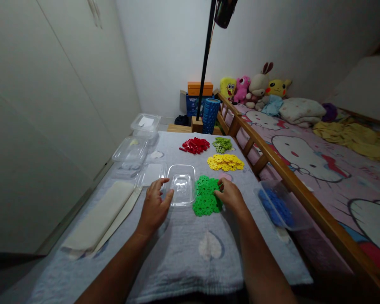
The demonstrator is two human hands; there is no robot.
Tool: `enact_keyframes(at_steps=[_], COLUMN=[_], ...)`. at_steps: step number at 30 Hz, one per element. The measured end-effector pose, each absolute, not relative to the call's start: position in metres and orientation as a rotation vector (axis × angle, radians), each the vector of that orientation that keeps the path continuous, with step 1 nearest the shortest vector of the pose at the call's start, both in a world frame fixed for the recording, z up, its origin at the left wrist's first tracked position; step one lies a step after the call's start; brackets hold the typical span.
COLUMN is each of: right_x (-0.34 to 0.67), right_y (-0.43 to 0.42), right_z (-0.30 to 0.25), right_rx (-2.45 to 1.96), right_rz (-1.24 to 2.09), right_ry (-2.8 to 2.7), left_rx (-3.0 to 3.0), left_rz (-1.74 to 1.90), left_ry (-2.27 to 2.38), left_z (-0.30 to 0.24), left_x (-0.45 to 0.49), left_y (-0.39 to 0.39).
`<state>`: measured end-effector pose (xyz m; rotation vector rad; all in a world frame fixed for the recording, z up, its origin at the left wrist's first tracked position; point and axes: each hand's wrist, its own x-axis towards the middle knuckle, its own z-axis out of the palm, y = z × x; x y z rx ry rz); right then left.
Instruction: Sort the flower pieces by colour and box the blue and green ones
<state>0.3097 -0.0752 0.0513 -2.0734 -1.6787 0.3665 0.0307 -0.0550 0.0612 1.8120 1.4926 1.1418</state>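
Note:
A clear square plastic container [181, 202] stands in the middle of the cloth-covered table. My left hand [156, 204] is beside its left wall, thumb and index finger apart and nothing in the grasp. Just right of the container lies a flat pile of green flower-shaped plastic pieces [205, 196]. At the right edge of that pile is my right hand [231, 195], its thumb and curled fingers apart over the outermost pieces. Some of its fingertips are hidden, and no piece is seen lifted.
Farther back lie yellow flower-shaped pieces [225, 162], light green pieces [222, 144] and red pieces [196, 145]. A tub of blue pieces [276, 207] sits at the right edge by the wooden bed rail [272, 164]. Clear containers [131, 150] and folded cloth [103, 217] line the left.

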Motion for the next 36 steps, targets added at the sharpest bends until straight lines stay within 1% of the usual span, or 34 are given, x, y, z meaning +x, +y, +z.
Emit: enact_keyframes(at_steps=[5, 9, 13, 17, 21, 26, 36], right_x=[0.308, 0.312, 0.307, 0.280, 0.245, 0.221, 0.221], right_y=[-0.076, -0.078, -0.077, -0.070, -0.062, -0.060, -0.061], right_z=[0.046, 0.050, 0.069, 0.094, 0.103, 0.092, 0.072], right_rx=[-1.988, -1.879, -1.700, -1.507, -1.603, -1.633, -1.498], right_rz=[0.513, 0.596, 0.644, 0.727, 0.603, 0.460, 0.386], right_ry=[-1.580, -1.473, -1.498, -1.690, -1.896, -2.157, -2.191], left_rx=[1.685, 1.499, 1.357, 1.278, 1.177, 1.156, 1.179], left_rz=[1.245, 1.246, 1.251, 1.250, 1.291, 1.258, 1.237], left_ry=[1.524, 1.510, 1.448, 1.394, 1.337, 1.336, 1.367], left_z=[0.049, 0.044, 0.041, 0.039, 0.040, 0.046, 0.046], left_x=[0.037, 0.034, 0.033, 0.034, 0.036, 0.037, 0.038], left_y=[-0.056, -0.053, -0.049, -0.046, -0.045, -0.048, -0.050])
